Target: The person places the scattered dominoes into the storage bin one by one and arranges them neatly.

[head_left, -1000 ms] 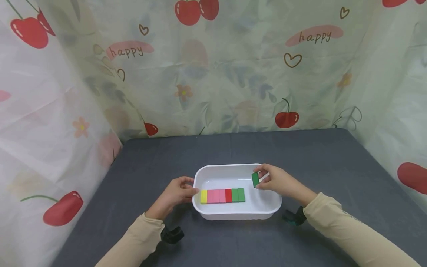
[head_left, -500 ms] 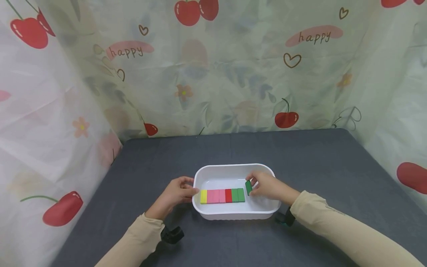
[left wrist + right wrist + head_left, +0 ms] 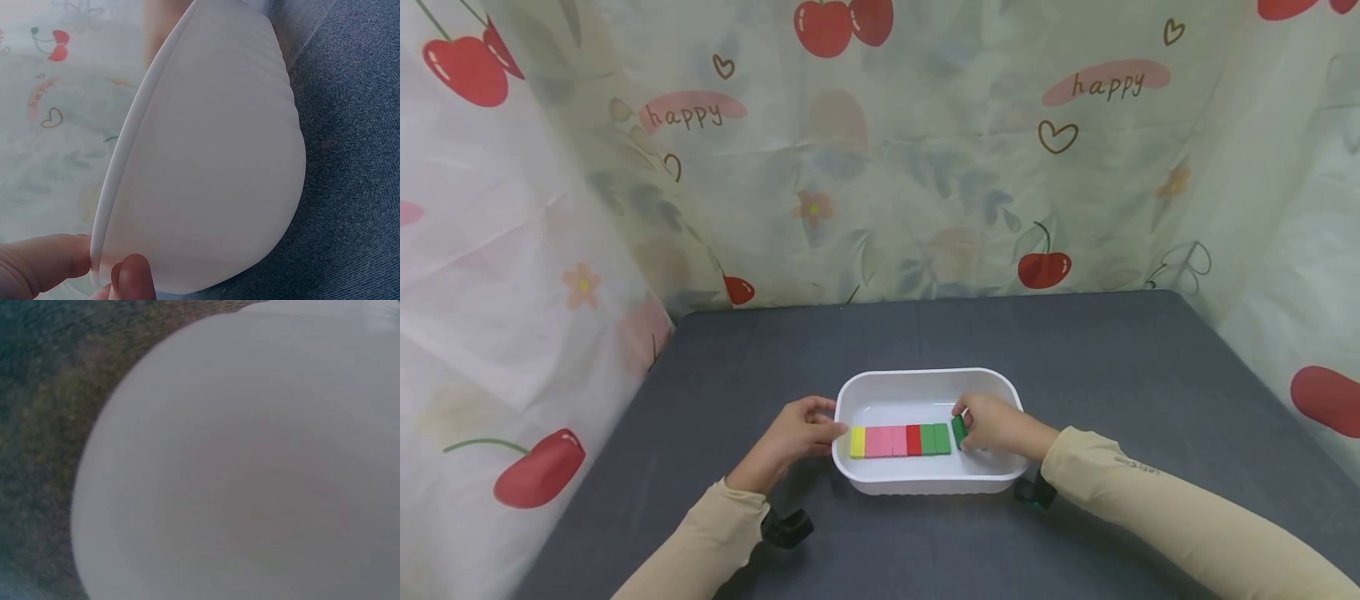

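A white plastic tub (image 3: pixel 925 482) with rounded corners sits on the table. My left hand (image 3: pixel 801 429) holds its left rim, thumb on the edge; in the left wrist view, fingertips (image 3: pixel 136 275) press against the tub's outer wall (image 3: pixel 206 144). Inside lies a straight row of small flat blocks: yellow (image 3: pixel 857 442), several pink (image 3: pixel 886 442), red (image 3: pixel 913 440) and green (image 3: pixel 936 439). Just right of the row, my right hand (image 3: pixel 996 427) pinches a tilted dark green block (image 3: pixel 958 432) low in the tub. The right wrist view shows only the tub's outer wall (image 3: pixel 237 456) and some cloth, no fingers.
Dark grey cloth covers the table (image 3: pixel 775 358). Printed curtains (image 3: pixel 917 167) with cherries and hearts hang behind it and on both sides. Black camera mounts (image 3: pixel 787 528) stick out below both wrists.
My right hand has moved left and down into the tub with the green block, from its right side to beside the row's end. My left hand and the tub have stayed put.
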The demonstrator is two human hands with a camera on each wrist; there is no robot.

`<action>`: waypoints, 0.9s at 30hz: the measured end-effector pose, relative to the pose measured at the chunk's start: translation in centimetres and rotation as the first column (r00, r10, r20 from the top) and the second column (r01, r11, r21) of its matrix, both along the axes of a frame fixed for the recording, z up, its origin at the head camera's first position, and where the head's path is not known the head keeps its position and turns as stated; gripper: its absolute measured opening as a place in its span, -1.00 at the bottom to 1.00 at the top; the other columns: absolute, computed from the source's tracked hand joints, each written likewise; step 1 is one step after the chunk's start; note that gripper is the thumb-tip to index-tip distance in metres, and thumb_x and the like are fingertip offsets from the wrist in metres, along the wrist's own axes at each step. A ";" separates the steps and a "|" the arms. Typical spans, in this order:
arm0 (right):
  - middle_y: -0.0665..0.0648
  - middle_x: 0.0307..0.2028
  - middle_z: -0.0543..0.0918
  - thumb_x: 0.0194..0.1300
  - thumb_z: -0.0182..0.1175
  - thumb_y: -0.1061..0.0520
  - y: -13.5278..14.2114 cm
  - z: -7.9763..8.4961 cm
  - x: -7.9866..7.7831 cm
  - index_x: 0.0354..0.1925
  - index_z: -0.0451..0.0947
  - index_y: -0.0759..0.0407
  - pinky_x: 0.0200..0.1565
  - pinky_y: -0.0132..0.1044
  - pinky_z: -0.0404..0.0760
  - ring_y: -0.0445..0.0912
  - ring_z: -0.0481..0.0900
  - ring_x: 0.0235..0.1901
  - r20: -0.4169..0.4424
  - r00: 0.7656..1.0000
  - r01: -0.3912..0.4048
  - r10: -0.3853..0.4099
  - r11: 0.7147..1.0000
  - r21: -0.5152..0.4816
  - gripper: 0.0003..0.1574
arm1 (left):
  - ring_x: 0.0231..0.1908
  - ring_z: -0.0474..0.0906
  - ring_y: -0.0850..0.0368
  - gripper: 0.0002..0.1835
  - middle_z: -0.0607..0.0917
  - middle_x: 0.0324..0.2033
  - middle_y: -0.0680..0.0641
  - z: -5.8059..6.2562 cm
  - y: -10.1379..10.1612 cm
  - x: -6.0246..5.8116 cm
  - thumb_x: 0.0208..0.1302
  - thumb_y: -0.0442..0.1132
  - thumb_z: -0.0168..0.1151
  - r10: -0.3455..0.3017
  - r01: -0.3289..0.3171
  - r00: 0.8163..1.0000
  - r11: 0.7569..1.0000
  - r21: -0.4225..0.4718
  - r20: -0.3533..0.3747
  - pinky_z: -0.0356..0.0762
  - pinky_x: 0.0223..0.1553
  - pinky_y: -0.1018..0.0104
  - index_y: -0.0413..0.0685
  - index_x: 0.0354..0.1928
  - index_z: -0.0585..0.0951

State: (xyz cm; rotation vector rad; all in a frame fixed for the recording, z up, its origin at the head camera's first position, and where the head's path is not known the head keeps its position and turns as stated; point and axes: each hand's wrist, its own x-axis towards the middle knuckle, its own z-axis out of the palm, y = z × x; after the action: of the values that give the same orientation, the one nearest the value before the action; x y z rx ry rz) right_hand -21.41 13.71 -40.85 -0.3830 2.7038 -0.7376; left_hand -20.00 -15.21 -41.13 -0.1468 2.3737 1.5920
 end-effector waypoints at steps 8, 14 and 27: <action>0.10 -0.41 0.54 -0.12 0.44 0.37 0.0 0.3 0.3 -0.15 0.52 0.37 -0.19 -0.25 0.52 -0.10 0.46 -0.35 -0.046 0.997 -0.057 0.059 0.998 0.037 -0.51 | -0.35 0.63 0.11 -0.52 0.67 -0.27 -0.18 0.1 0.0 0.0 0.15 -0.29 0.39 0.002 -0.002 1.000 1.000 -0.002 0.004 0.70 -0.21 0.16 -0.25 0.11 0.50; 0.10 -0.42 0.53 -0.14 0.46 0.35 -0.1 0.3 0.5 -0.17 0.53 0.37 -0.17 -0.23 0.52 -0.09 0.46 -0.35 -0.059 0.996 -0.065 0.069 0.996 0.066 -0.51 | -0.35 0.63 0.10 -0.52 0.67 -0.26 -0.18 0.2 0.0 0.1 0.15 -0.29 0.39 0.001 -0.001 1.000 1.000 -0.001 0.005 0.70 -0.22 0.16 -0.25 0.11 0.50; 0.07 -0.43 0.50 -0.13 0.45 0.34 -0.1 -0.1 0.4 -0.15 0.52 0.36 -0.15 -0.22 0.52 -0.10 0.45 -0.35 -0.053 0.997 -0.043 0.048 0.995 0.086 -0.50 | -0.35 0.63 0.10 -0.53 0.66 -0.27 -0.19 0.2 0.1 0.1 0.16 -0.30 0.38 0.000 0.000 1.000 1.000 0.001 0.006 0.70 -0.22 0.16 -0.25 0.11 0.50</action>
State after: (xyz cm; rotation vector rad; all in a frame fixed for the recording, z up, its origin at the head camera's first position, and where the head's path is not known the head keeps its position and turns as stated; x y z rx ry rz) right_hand -21.02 13.63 -40.94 -0.4497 2.7572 -0.6065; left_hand -19.92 -15.09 -40.94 -0.1509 2.3682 1.5899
